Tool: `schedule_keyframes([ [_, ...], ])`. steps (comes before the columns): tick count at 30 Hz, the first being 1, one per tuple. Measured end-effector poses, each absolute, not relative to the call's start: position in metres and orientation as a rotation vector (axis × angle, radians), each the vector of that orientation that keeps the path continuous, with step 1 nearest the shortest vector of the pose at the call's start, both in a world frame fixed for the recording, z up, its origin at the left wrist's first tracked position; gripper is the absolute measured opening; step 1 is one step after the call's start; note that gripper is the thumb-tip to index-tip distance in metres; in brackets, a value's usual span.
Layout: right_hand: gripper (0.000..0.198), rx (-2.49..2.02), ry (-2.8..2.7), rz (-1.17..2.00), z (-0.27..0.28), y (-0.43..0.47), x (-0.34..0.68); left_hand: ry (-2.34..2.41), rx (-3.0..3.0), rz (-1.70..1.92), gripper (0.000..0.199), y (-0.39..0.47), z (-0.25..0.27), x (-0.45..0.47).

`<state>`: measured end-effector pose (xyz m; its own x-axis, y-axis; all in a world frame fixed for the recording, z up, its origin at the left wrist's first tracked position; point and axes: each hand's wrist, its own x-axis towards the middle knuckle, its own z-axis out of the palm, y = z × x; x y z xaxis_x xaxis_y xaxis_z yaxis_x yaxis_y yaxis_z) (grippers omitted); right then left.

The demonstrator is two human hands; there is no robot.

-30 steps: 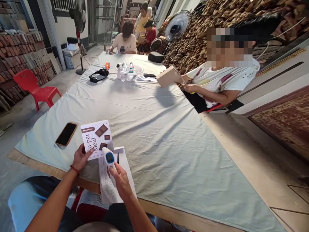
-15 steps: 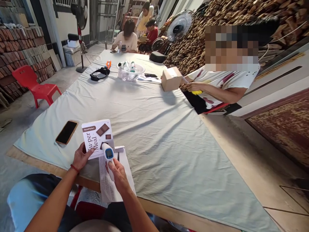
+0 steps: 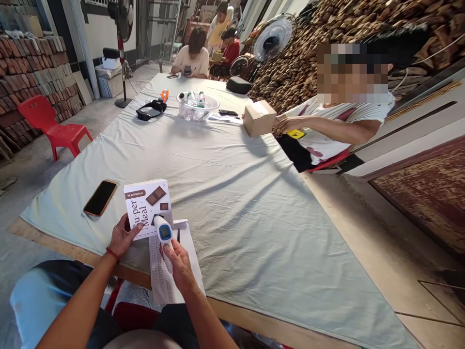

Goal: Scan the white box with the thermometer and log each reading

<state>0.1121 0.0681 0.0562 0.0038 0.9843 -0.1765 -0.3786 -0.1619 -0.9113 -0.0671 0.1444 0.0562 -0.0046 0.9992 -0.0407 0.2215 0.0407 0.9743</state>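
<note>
My left hand [image 3: 123,237] grips a white box [image 3: 154,194] by its lower left corner, thumb on the printed front with pictures of chocolate pieces. In my right hand [image 3: 178,261] is a white infrared thermometer [image 3: 165,235] with a blue-rimmed screen, its head close to the front of the box. Whether the two touch, I cannot tell. Below them a sheet of printed paper [image 3: 162,286] lies over the table edge, with a dark pen [image 3: 178,236] on the papers. A phone [image 3: 100,198] lies face up on the cloth to the left.
Across the cloth-covered table [image 3: 254,218] are a black headset [image 3: 150,110], a clear basin [image 3: 212,103] of bottles and a cardboard box [image 3: 259,118]. A person [image 3: 345,118] sits at the right side; others are at the far end. A red chair [image 3: 54,126] stands left.
My hands keep their hold, with the box and thermometer almost unmoved. The person on the right has shifted slightly rightward, their hands moving at the cardboard box.
</note>
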Motion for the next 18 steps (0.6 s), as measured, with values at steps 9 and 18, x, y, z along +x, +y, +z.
schedule_keyframes([
  [9,0.041,-1.04,-0.74,1.464,0.06,0.066,0.107,1.41,1.316,1.05,0.056,0.144,0.058,-0.067],
  [18,0.044,-1.168,-0.613,1.28,0.087,0.053,0.135,1.369,1.228,1.002,0.067,0.149,0.067,-0.071],
])
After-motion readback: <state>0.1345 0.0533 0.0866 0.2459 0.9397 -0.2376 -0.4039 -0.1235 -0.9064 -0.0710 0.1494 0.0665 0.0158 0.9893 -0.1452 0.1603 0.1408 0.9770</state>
